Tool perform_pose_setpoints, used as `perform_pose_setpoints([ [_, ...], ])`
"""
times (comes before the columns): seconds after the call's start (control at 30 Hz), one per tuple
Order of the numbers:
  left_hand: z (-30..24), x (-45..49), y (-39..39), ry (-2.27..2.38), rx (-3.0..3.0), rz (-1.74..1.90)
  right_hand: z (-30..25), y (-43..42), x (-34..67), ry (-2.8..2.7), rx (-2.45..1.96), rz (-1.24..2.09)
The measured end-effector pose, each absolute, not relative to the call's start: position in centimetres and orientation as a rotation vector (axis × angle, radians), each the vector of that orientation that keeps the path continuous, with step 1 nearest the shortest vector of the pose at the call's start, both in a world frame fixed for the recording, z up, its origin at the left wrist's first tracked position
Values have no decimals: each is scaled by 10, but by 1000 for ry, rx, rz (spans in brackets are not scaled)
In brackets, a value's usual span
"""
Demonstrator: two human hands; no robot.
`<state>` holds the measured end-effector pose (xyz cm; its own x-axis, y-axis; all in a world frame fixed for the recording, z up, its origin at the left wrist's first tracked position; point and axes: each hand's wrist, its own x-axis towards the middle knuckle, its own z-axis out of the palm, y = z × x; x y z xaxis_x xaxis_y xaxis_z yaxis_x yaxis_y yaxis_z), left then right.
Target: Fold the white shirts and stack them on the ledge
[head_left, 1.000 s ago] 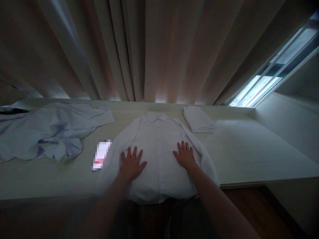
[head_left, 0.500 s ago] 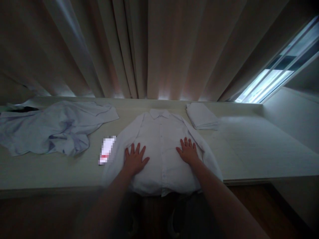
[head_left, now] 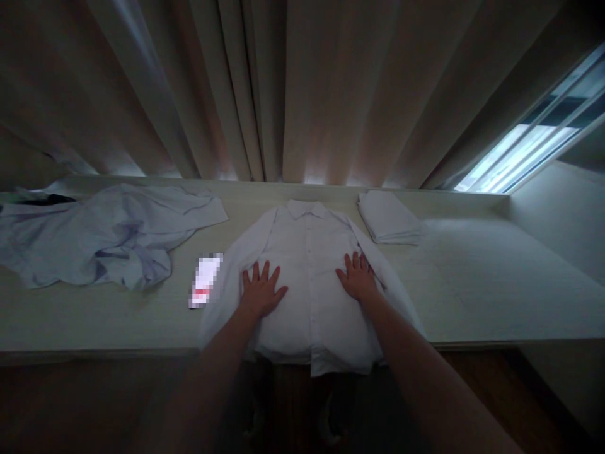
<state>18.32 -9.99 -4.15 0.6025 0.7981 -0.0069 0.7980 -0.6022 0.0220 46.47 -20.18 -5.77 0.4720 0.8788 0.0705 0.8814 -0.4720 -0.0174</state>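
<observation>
A white button-up shirt [head_left: 302, 302] lies spread front side up, its collar toward the curtain and its hem reaching the near edge of the surface. Flat on the left half of the shirt front rests my left hand [head_left: 262, 291], fingers spread. My right hand [head_left: 358, 277] presses on the right half in the same way, also with fingers apart. Neither hand grips the fabric. The button placket runs down between the two hands, and the sleeves lie along the shirt's sides, partly covered by my forearms.
A crumpled white shirt [head_left: 108, 239] lies at the left. Beside the spread shirt is a pixelated flat object [head_left: 206, 280]. A folded white garment [head_left: 388, 217] sits at the back right on the pale ledge [head_left: 472, 284]. A long curtain [head_left: 340, 94] hangs behind; a window is at right.
The view has shifted slightly. The shirt's hem now hangs a little lower to the right of the placket. Both hands stay flat on the shirt, at nearly the same places.
</observation>
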Motion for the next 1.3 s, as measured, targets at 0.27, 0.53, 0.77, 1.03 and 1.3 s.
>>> perform_pose_setpoints([
  [0.27,-32,186,-154,1229,2847,24,-44,-244,401,-1909,-2412,79],
  [0.53,-37,180,-189,1180,2850,22,-48,-268,364,-1885,-2389,90],
  [0.77,-39,175,-188,1190,2872,21,-39,-277,399,-1794,-2317,68],
  [1.03,-40,172,-193,1231,2926,23,-17,-314,461,-1271,-2765,-232],
  [1.3,-35,176,-197,1261,2965,-5,-26,-337,481,-1051,-2843,-16],
])
